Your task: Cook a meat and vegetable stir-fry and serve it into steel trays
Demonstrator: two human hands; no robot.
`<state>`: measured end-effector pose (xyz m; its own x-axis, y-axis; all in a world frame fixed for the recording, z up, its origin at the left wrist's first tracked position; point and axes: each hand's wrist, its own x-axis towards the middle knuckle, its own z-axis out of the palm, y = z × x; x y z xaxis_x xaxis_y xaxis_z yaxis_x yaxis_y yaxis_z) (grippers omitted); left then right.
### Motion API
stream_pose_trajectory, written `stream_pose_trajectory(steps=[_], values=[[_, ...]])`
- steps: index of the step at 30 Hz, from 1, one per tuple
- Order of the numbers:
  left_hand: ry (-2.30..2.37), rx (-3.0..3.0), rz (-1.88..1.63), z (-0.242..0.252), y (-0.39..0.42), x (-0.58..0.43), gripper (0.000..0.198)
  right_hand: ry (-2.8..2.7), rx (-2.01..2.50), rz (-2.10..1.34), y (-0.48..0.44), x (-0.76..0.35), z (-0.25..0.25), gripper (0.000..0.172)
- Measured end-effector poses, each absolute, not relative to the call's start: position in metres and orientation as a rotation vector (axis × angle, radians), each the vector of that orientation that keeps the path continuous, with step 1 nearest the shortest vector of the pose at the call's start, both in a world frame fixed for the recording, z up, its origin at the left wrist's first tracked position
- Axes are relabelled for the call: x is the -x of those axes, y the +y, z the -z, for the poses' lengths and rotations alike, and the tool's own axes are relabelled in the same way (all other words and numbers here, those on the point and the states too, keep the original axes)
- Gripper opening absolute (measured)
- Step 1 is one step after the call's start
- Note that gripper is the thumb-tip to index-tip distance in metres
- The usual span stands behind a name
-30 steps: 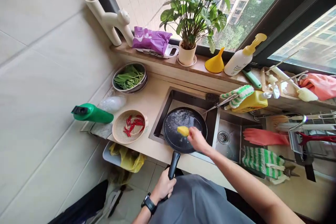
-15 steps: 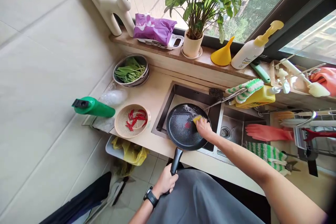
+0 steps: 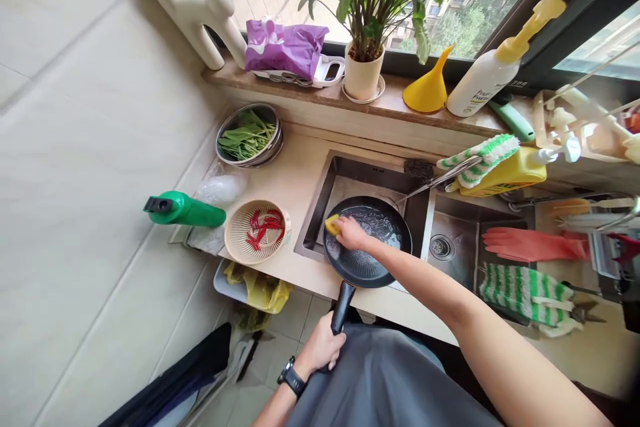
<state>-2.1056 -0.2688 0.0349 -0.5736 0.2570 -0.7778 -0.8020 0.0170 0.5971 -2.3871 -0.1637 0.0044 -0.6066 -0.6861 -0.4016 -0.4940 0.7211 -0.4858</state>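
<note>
- The left hand (image 3: pixel 324 347) was at the near edge of the scene, its grip closed round the black handle (image 3: pixel 343 305) of the frying pan (image 3: pixel 375 260). A dark watch (image 3: pixel 291 377) sat on that wrist.
- The frying pan lay in the left part of the sink (image 3: pixel 373 177), and its handle stuck out towards the near side, past the edge of the surface (image 3: pixel 295 180).
- The right hand (image 3: pixel 353 233) reached in from the right, its grip clamped on a yellow sponge (image 3: pixel 331 223). The sponge was pressed against the pan's left inner rim, and wet suds showed on the far part of the pan.
- Left of the sink on the surface stood a beige basket (image 3: pixel 257 232) of red chillies. A metal bowl (image 3: pixel 249 135) of greens stood farther back, and a green spray bottle (image 3: pixel 185 209) lay on its side at the far left.
- Right of the pan lay a pink rubber glove (image 3: pixel 530 245), with a green-and-white striped cloth (image 3: pixel 520 287) just nearer.
</note>
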Motion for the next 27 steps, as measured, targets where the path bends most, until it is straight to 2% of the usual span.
stream_pose_trajectory(steps=[5,10,14,21,24,27], values=[[1.512,0.631,-1.639,-0.037,-0.269,2.106,0.033,2.054,1.173,0.334,-0.119,2.34,-0.021,0.023],[1.514,0.653,-1.625,-0.04,-0.269,2.106,0.032,1.957,1.07,0.076,-0.044,2.329,-0.033,0.032],[1.503,0.67,-1.624,-0.041,-0.268,2.106,0.033,2.158,0.835,-0.074,-0.019,2.352,-0.029,0.029],[1.445,0.7,-1.648,-0.043,-0.269,2.11,0.036,2.508,0.485,-0.082,-0.072,2.411,0.0,0.041],[1.451,0.701,-1.634,-0.046,-0.269,2.111,0.037,2.533,0.52,0.021,-0.109,2.42,0.005,0.042],[1.475,0.7,-1.616,-0.05,-0.269,2.113,0.036,2.463,0.663,0.139,-0.137,2.409,0.003,0.035]])
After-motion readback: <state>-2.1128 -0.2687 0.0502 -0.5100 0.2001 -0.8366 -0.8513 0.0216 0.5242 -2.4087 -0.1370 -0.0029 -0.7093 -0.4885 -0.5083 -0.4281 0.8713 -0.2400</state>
